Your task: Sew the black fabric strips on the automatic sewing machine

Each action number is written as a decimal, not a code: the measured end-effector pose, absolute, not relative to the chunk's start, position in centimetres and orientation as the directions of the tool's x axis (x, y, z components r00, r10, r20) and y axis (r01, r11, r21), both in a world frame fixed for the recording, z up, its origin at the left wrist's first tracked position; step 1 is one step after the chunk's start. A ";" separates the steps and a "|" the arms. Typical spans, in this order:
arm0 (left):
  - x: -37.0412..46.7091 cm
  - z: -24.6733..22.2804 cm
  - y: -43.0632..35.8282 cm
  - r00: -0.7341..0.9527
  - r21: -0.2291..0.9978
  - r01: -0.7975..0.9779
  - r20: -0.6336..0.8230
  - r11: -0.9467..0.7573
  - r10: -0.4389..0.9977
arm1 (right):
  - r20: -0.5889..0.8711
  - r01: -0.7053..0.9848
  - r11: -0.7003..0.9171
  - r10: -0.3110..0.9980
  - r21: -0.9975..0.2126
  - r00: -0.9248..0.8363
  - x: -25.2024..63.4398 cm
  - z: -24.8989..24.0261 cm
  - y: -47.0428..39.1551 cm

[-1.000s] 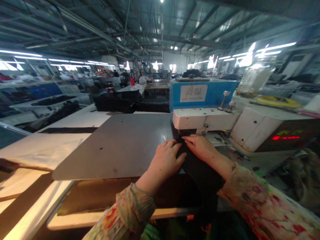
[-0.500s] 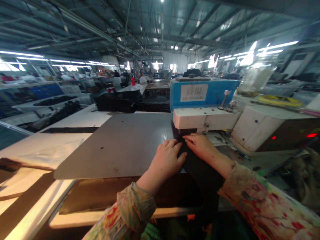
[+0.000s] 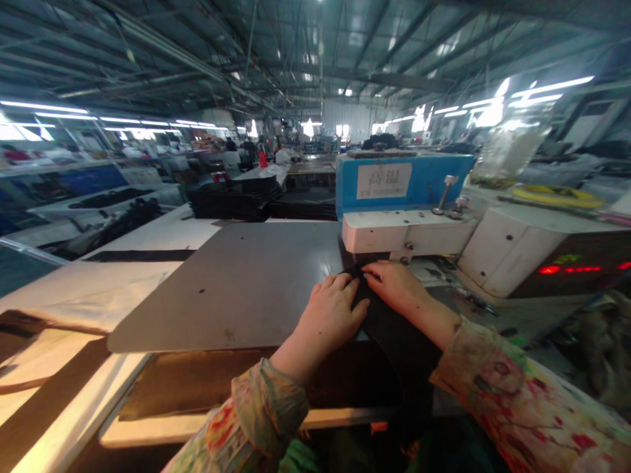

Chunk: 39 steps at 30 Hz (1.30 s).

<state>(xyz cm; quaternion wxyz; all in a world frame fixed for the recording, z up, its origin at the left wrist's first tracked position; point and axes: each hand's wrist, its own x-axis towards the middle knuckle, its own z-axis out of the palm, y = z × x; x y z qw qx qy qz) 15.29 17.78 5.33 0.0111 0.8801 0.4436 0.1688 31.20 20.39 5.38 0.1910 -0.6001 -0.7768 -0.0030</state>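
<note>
A long black sheet of fabric or leather [image 3: 409, 355] runs from under the head of a blue-and-white machine [image 3: 374, 231] down over the table's front edge. My left hand [image 3: 332, 309] rests at the sheet's left edge, fingers curled onto it near the machine head and thumb apart on its near side. Just to the right, my right hand [image 3: 394, 286] pinches the same sheet, its fingertips close below the head. The fingertips of both hands almost meet. Whatever part of the machine works on the sheet is hidden under the head.
A smooth grey metal plate [image 3: 236, 282] spreads left of my hands. Behind it lie stacked black pieces [image 3: 234, 197]. At right stand a control box with red lit digits [image 3: 566, 269], a yellow ring [image 3: 557, 196] and a clear plastic bottle [image 3: 513, 151]. A black strip [image 3: 140, 255] lies at left.
Both hands hold almost the same place on the black sheet. More red digits and a green one now show on the control box. The view has shifted very slightly.
</note>
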 end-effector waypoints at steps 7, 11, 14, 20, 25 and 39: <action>15.3 5.3 17.9 0.557 0.152 0.774 0.299 -0.615 0.775 | 0.304 0.941 0.269 0.931 -0.204 -0.201 31.3 5.0 20.7; 15.3 5.3 18.0 0.559 0.159 0.769 0.303 -0.619 0.772 | 0.304 0.946 0.257 0.934 -0.198 -0.190 31.2 5.0 20.8; 15.2 5.2 18.0 0.562 0.160 0.765 0.309 -0.624 0.767 | 0.304 0.946 0.255 0.934 -0.200 -0.187 31.2 5.2 20.8; 15.2 5.1 18.2 0.570 0.158 0.756 0.321 -0.636 0.757 | 0.304 0.947 0.243 0.937 -0.209 -0.173 31.0 5.2 20.7; 15.2 5.1 18.2 0.573 0.161 0.753 0.315 -0.638 0.756 | 0.311 0.949 0.239 0.935 -0.203 -0.169 31.0 5.1 20.7; 15.2 5.3 17.9 0.572 0.159 0.755 0.313 -0.636 0.758 | 0.312 0.954 0.233 0.935 -0.190 -0.167 31.0 5.2 20.6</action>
